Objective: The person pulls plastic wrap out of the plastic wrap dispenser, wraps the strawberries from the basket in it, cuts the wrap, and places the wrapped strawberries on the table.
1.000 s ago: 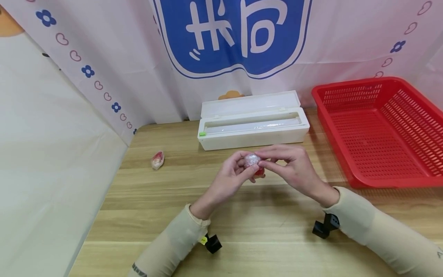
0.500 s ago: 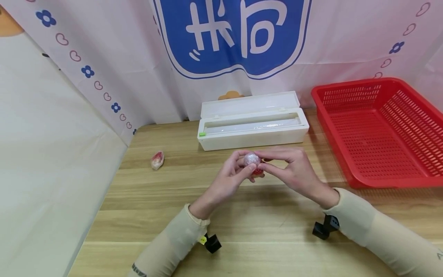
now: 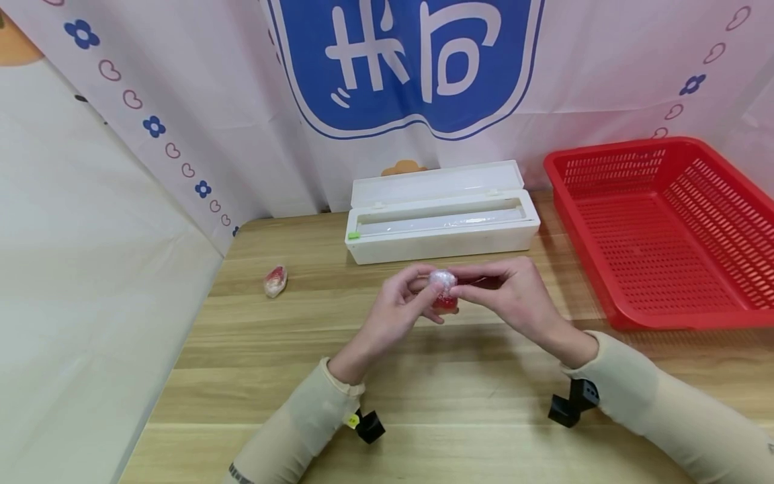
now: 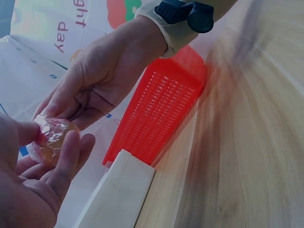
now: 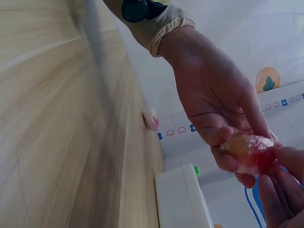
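Note:
A small round red-and-yellow piece, fruit-like and wrapped in clear plastic film (image 3: 446,302), is held in the air above the table. My left hand (image 3: 393,309) grips it between thumb and fingers. From the other side my right hand (image 3: 523,299) pinches the film at its edge with thumb and fingertips. In the left wrist view the film on the wrapped piece (image 4: 53,137) looks shiny and crinkled; its yellowish side faces that camera. The right wrist view shows red and yellow through the film of the same piece (image 5: 254,152). Its exact kind cannot be told.
A second film-wrapped red-and-white piece (image 3: 275,281) lies on the table at left. Behind the hands stands a white cling film box (image 3: 447,246), lid raised, with a roll inside. A red plastic basket (image 3: 580,249) sits at right. A printed cloth hangs behind.
The wrapped piece has turned a little in the fingers, with more of its red lower part showing. Both hands stay in nearly the same place; the fingers have shifted slightly.

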Demonstrator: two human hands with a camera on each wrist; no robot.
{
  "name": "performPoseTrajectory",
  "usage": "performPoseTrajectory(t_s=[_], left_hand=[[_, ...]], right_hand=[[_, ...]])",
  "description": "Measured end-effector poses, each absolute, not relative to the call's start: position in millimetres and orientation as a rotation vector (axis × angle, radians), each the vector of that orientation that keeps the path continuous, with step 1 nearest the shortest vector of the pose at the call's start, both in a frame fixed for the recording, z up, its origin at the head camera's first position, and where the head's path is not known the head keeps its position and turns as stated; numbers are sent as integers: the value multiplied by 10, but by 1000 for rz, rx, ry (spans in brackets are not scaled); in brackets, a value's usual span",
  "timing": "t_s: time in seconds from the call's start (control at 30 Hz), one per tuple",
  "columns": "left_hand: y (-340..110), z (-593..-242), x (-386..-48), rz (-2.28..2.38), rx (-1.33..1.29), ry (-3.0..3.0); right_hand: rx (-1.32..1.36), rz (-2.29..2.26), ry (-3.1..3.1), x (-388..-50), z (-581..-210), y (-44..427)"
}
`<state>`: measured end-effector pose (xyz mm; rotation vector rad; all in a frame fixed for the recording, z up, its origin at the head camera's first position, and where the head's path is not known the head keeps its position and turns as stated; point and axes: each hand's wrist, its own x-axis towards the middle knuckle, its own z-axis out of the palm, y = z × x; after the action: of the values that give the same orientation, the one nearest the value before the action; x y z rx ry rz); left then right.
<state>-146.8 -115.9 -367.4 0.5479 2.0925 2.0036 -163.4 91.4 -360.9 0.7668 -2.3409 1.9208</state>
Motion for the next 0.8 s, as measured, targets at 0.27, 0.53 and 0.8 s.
performPoseTrajectory(t_s=[0.27,0.53,0.8], left_hand=[[-1156,-3673,-1472,1900,589,2204],[-1151,-3706,-1458,1791,554,2328],[-1170,-3688,-1436,1868,558,2335]], right_hand=[[737,1877,-2340,-1652,-3620,915],[695,1824,-2410,-1623,-3590,912],[828,1619,-2470,-1633,-3554,949]])
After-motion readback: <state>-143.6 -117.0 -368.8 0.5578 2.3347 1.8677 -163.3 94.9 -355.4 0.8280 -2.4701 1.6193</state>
